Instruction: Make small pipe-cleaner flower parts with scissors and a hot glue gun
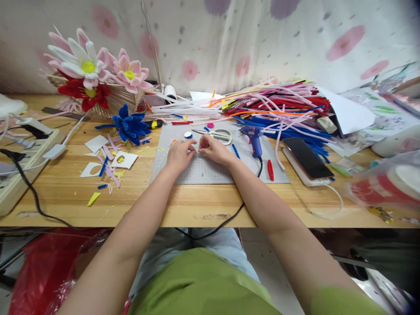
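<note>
Over the grey cutting mat, my left hand and my right hand come close together, fingertips pinched. A small pale piece shows between them, too small to name. Just behind my right hand lie scissors with pale handles. A small round blue-and-white piece sits beyond my left hand, and a pink disc rests farther back. To the right of my hands are a short blue pipe cleaner, a blue glue gun and a red piece.
Pipe cleaners in many colours are heaped at the back. Fuzzy flowers and a blue flower stand left, above paper scraps. A power strip lies far left; a phone and a bagged cup are right.
</note>
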`<state>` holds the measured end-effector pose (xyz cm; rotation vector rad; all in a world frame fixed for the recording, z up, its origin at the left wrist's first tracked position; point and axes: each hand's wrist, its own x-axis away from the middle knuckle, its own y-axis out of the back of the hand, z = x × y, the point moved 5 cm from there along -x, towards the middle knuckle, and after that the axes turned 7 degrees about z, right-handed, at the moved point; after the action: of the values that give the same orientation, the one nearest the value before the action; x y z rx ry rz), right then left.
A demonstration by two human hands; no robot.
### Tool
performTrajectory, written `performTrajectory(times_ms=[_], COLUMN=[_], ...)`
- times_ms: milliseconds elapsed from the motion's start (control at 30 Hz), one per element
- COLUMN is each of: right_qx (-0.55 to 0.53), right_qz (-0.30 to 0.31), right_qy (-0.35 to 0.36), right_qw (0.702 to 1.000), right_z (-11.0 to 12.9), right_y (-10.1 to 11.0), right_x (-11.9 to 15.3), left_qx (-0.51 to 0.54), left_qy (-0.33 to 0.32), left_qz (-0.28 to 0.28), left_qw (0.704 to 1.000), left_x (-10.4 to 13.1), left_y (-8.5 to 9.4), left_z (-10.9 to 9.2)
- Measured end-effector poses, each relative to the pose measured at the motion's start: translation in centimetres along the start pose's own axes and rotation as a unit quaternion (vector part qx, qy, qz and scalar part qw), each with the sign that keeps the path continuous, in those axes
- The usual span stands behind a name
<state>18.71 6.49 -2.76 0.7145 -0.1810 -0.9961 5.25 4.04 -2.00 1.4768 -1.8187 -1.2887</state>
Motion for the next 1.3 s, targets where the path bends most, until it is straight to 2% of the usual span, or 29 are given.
performTrajectory(times_ms=[167,333,467,600,767,1000,1167,1300], right_qx=[-0.020,-0.027,-0.027,0.014,0.072,0.131,0.115,0.056], right_qz=[-0.066,-0.035,-0.050,-0.057,-0.072,-0.075,-0.077,-0.113], right_qy=[-0.005,-0.007,-0.035,-0.045,-0.044,-0.033,-0.016,-0.026], right_qw=[0.998,0.999,0.998,0.997,0.994,0.988,0.990,0.992], right_z=[-0.5,0.0,-0.2,-0.8,-0.8,-0.2,-0.2,-0.6], right_y=[0.7,-0.2,-0.3,0.0,-0.3,-1.0,-0.5,0.4], right_x=[-0.1,-0.3,-0.4,-0.5,-0.6,-0.9,-0.6,-0.2], left_qx=[0.029,0.044,0.038,0.021,-0.006,0.010,0.038,0.057], left_qy=[0.026,0.046,0.051,0.082,0.132,0.142,0.172,0.179], left_qz=[-0.032,-0.036,-0.030,-0.040,-0.081,-0.142,-0.179,-0.223], left_qw=[0.999,0.997,0.997,0.996,0.988,0.980,0.968,0.957], left_x=[-0.1,-0.1,-0.2,-0.3,-0.2,0.1,0.2,0.4], left_y=[0.0,-0.1,-0.2,0.1,1.1,1.5,2.0,2.8], left_z=[0.6,0.7,0.7,1.9,3.2,3.1,3.9,4.6])
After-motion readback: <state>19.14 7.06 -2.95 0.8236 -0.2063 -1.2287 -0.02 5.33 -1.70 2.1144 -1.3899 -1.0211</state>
